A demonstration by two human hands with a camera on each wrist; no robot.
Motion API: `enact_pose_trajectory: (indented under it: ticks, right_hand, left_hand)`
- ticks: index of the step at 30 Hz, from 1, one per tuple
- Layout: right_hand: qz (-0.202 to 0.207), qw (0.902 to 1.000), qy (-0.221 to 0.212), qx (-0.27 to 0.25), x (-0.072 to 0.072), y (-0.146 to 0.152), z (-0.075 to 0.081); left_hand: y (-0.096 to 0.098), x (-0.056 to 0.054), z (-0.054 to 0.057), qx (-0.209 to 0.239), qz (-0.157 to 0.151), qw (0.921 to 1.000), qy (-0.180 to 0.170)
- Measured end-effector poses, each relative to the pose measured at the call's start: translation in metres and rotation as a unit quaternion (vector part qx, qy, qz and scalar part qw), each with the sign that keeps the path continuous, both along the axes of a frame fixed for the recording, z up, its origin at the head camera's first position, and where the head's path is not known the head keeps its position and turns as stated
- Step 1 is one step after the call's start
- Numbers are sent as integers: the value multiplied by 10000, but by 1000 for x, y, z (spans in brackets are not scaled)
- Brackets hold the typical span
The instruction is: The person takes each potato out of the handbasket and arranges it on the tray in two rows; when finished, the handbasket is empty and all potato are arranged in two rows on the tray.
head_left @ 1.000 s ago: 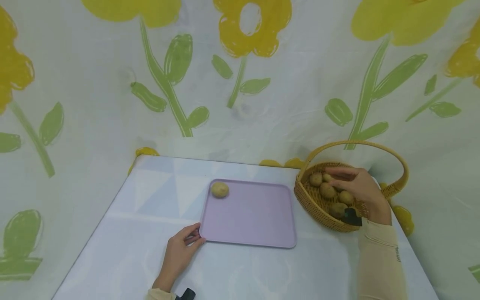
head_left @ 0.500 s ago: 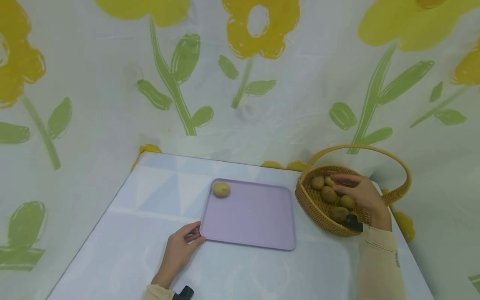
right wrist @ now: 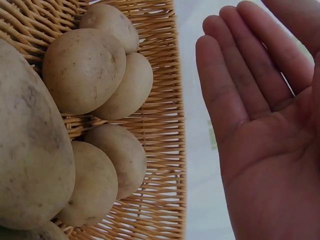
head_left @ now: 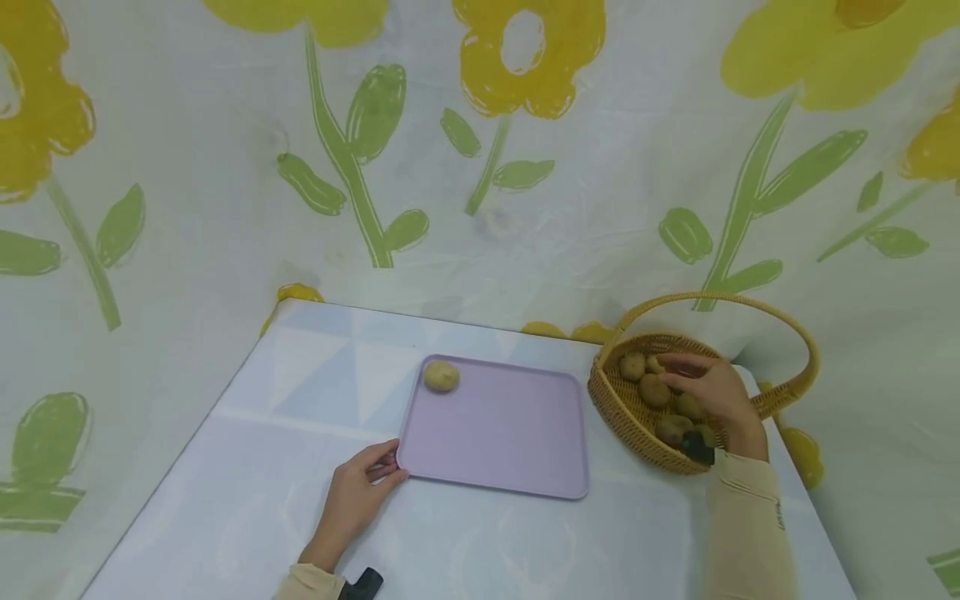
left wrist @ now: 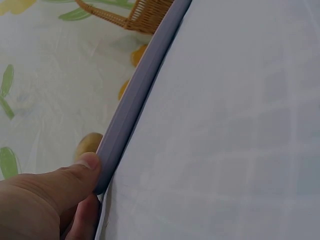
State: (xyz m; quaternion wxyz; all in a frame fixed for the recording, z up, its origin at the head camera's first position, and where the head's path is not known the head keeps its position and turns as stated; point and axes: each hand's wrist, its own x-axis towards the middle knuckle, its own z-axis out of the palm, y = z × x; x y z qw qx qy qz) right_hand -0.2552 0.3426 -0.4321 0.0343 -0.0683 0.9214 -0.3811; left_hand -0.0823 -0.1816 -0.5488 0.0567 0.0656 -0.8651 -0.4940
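Note:
My left hand [head_left: 356,496] grips the near left corner of a flat lilac tray [head_left: 495,433], its thumb on one side of the corner and fingers on the other. The left wrist view shows the thumb on the tray's rim [left wrist: 135,95]. One potato [head_left: 441,376] lies in the tray's far left corner. At the right, my right hand [head_left: 716,392] hovers over a wicker basket [head_left: 626,429] of several potatoes [head_left: 655,390]. Up close, its palm [right wrist: 270,145] and nearly straight fingers hold nothing, apart from the potatoes [right wrist: 84,71].
The basket's tall arched handle [head_left: 720,297] rises behind and beside my right hand. Pale patterned cloth covers the table [head_left: 300,467]. A flower-printed curtain [head_left: 585,217] hangs behind the table's far edge.
The head view shifts slightly. My left hand stays on the tray corner, and my right hand keeps hovering over the basket. Potatoes and tray stay put.

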Motion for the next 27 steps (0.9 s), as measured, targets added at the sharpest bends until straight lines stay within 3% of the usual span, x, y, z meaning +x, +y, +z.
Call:
enact_pose_trajectory:
  ticks: [10, 27]
  right_hand:
    - [-62, 9988, -444, -194, -1, 1, -5]
    - [30, 9991, -357, 248, -5, 8, -19]
  left_hand:
    - [0, 0, 1, 78, 26, 9999, -150]
    - [1, 1, -2, 22, 28, 10000, 51]
